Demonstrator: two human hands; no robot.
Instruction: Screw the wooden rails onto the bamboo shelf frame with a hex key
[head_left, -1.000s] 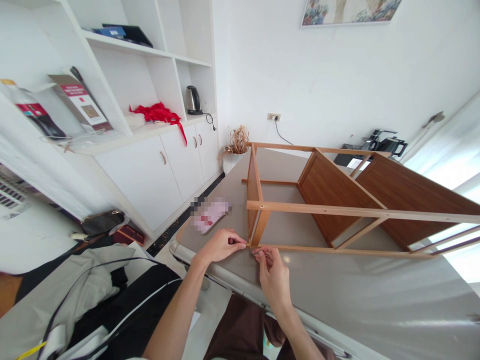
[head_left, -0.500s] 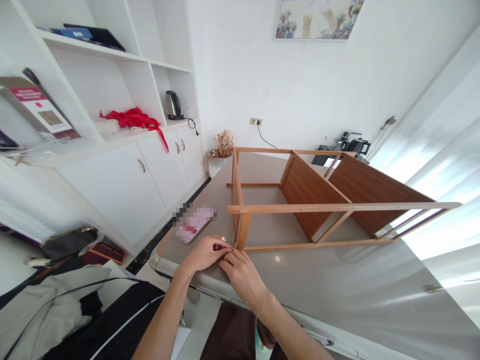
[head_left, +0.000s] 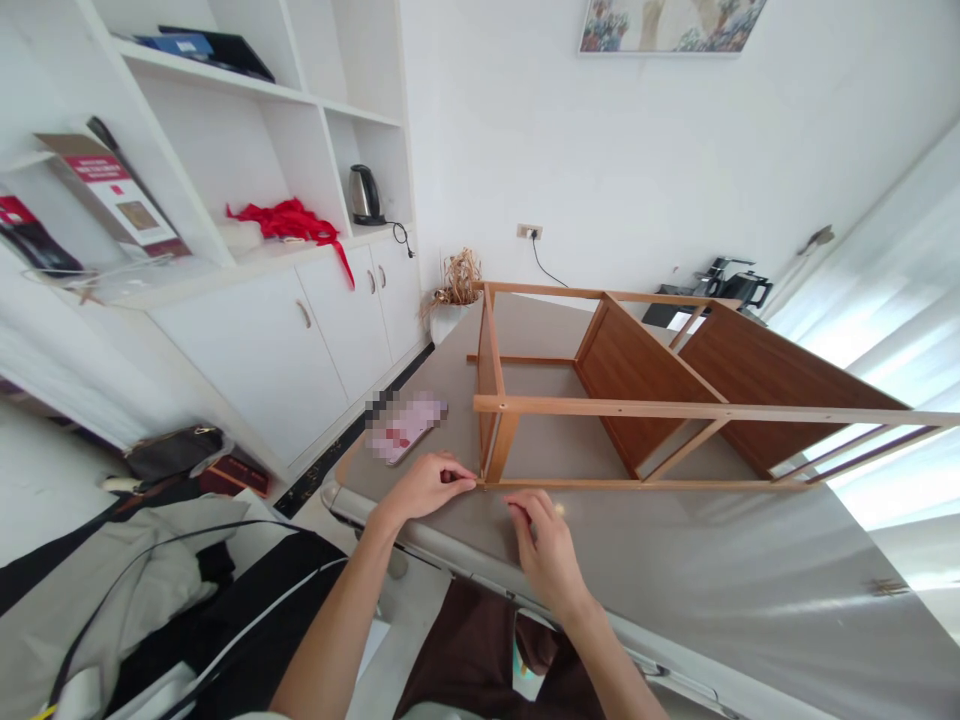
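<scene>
A wooden shelf rack [head_left: 600, 408] lies on its side on the grey table, with two brown panels between its rails. At the near left corner of the rack, my left hand [head_left: 430, 488] is closed, thumb and fingertips pinching the end of the lowest rail. My right hand [head_left: 547, 545] hovers over the table just right of that corner, apart from the rack. Its thumb and fingers are pressed together; whatever may be between them is too small or hidden to make out.
A phone in a pink case [head_left: 409, 428] lies on the table [head_left: 675, 560] left of the rack. White cabinets [head_left: 270, 330] stand at the left, with a kettle [head_left: 366, 195] and red cloth [head_left: 289, 218] on the shelves. Clothes [head_left: 150, 590] are heaped at the lower left.
My right hand has drawn away from the rack's corner, to the right and slightly toward me. My left hand stays at the rail end. The whole view has shifted a little.
</scene>
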